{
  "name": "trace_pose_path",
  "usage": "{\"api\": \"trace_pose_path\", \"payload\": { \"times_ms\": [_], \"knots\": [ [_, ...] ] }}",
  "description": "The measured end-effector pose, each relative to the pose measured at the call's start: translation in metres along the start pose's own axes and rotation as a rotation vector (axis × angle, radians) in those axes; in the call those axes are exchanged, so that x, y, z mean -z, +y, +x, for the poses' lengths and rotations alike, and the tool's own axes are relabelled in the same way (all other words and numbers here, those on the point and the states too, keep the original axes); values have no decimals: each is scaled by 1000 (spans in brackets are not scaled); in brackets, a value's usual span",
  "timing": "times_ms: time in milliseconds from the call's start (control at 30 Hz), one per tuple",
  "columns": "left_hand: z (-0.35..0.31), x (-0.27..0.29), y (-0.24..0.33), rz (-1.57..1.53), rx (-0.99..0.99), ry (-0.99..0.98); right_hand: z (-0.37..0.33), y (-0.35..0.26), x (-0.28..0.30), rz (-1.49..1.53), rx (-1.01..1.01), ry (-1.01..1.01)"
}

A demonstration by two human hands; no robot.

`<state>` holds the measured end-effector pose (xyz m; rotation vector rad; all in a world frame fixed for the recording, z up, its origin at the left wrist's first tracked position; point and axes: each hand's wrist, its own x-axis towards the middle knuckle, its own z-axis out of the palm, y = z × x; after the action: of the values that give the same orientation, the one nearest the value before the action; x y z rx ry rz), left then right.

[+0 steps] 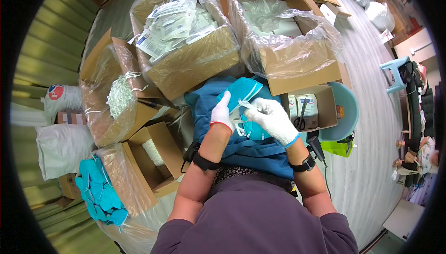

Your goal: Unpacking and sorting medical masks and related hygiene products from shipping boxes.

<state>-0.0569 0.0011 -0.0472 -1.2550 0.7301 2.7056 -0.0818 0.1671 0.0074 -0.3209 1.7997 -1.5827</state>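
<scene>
My left hand, in a white glove, grips a teal face mask by its left side, thumb lying up along it. At the mask's lower right, my right hand, also gloved, has its fingers pinched together on a white strap. Just below the hands, a second teal mask rests on the blue cloth over my lap. White straps hang between the two hands, and their exact attachment is hard to make out.
Ahead stand a plastic-lined carton of white packets and another lined carton. Leftward are a carton with white straps and a pile of teal masks. Black scissors stand in a small box beside a blue tub.
</scene>
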Motion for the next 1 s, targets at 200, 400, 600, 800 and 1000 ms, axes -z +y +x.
{"api": "trace_pose_path", "payload": {
  "times_ms": [200, 400, 600, 800, 1000],
  "knots": [
    [11, 18, 29, -42, 134, 65, -20, 6, 21, 798, 96, -123],
    [14, 24, 36, -260, 257, -290, -35, 36, 17, 495, -41, -112],
    [17, 32, 38, -355, 213, -421, -47, 12, 9, 523, -25, -19],
    [15, 23, 25, -294, 33, -173, -55, 9, 9, 423, -9, -45],
    [29, 47, 37, -404, 430, -1083, -50, 36, 12, 522, -22, -43]
  ]
}}
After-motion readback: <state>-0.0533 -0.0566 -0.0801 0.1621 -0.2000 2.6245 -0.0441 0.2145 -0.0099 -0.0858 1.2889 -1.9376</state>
